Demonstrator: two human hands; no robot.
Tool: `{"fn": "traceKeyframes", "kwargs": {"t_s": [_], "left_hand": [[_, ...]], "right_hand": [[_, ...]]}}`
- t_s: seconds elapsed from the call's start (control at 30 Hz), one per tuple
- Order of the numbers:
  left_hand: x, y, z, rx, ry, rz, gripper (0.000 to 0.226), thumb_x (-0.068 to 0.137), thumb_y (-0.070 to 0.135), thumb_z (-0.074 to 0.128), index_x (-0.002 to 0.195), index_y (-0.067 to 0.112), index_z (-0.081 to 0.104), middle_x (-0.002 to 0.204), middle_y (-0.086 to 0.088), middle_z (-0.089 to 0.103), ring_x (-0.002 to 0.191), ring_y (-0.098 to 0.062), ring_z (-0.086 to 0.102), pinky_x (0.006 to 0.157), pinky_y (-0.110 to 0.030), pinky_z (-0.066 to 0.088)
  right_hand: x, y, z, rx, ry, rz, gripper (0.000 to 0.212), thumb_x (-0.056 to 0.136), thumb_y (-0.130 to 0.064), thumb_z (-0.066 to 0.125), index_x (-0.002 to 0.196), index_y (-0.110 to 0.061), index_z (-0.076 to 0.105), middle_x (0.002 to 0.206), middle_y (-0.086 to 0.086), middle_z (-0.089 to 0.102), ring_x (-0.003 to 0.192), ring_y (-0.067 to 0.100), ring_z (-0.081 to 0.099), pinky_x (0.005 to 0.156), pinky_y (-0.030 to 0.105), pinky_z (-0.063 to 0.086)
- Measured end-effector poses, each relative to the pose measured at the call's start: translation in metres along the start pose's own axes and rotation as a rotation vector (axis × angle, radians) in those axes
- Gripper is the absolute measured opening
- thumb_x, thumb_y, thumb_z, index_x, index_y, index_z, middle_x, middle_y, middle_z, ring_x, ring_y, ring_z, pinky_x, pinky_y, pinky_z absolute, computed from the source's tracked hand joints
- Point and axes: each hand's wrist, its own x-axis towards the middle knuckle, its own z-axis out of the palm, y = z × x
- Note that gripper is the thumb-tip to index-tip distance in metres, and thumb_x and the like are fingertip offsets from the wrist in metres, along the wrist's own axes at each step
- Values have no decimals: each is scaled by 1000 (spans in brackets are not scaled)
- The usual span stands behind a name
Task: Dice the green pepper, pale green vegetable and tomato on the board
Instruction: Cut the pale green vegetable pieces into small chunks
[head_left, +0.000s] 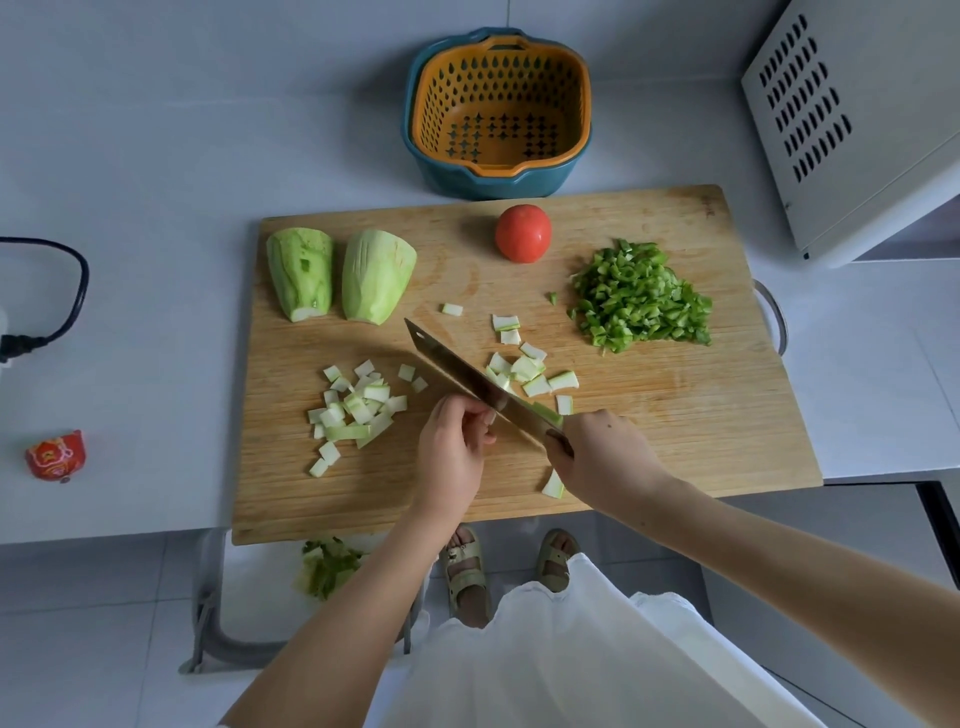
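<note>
On the wooden cutting board (675, 415), my right hand (602, 457) grips the handle of a cleaver (457, 369), blade pointing up-left. My left hand (454, 452) touches the flat of the blade near the handle with curled fingers. A pale green piece clings to the blade by the handle. Pale green dice lie in a pile left of the blade (358, 410) and scattered right of it (527, 369). Two uncut pale green vegetable pieces (301, 273) (376, 275) stand at the board's back left. A whole tomato (522, 233) sits at the back centre. Diced green pepper (641, 299) is heaped at the right.
An orange colander inside a blue basin (496, 114) stands behind the board. A white appliance (857, 119) is at the back right. A black cable (62, 291) and a small red object (54, 454) lie on the counter at left. A bin with green scraps (327, 569) is below.
</note>
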Motion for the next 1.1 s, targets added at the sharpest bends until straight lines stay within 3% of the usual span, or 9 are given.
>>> {"fn": "traceKeyframes", "kwargs": {"t_s": [0.27,0.47,0.6,0.7,0.97,1.1], "left_hand": [[-1,-6,0,-14,1,71,19,90,18,53,82,2,55,78,-3,58,56,-5,62,57,-7,45],[0,-7,1,7,3,61,7,87,-4,60,82,0,56,78,-8,58,56,-6,62,54,-5,44],[-1,-8,3,0,2,38,6,88,3,60,83,-1,57,80,-7,58,53,2,57,57,-3,43],[-2,-8,4,-18,2,23,5,85,-5,61,85,-2,57,84,-6,57,59,8,56,57,-2,44],[-1,-7,3,17,14,51,8,87,6,57,80,1,55,70,-7,57,64,-5,59,63,-2,40],[0,-7,3,76,16,58,7,86,-2,58,79,1,55,63,-7,58,64,4,52,70,1,36]], "right_hand": [[-13,0,-19,-47,16,-41,43,98,-25,36,57,-19,26,56,-2,34,46,12,31,42,24,22],[-12,-4,-17,-90,3,-63,43,99,-26,33,57,-21,24,57,-3,33,47,12,29,42,25,20],[-3,-7,-10,-94,-4,-51,42,99,-26,32,58,-21,24,57,-3,33,47,12,29,42,25,20],[3,-7,-3,-62,-23,-26,43,99,-25,33,58,-19,24,57,-2,33,46,13,29,42,25,21],[-8,-2,-11,47,4,-9,44,98,-25,38,56,-18,28,53,-1,35,45,14,31,42,26,22],[-9,-5,-16,35,-18,-26,43,98,-24,38,56,-19,29,55,-2,36,46,13,32,42,24,23]]}}
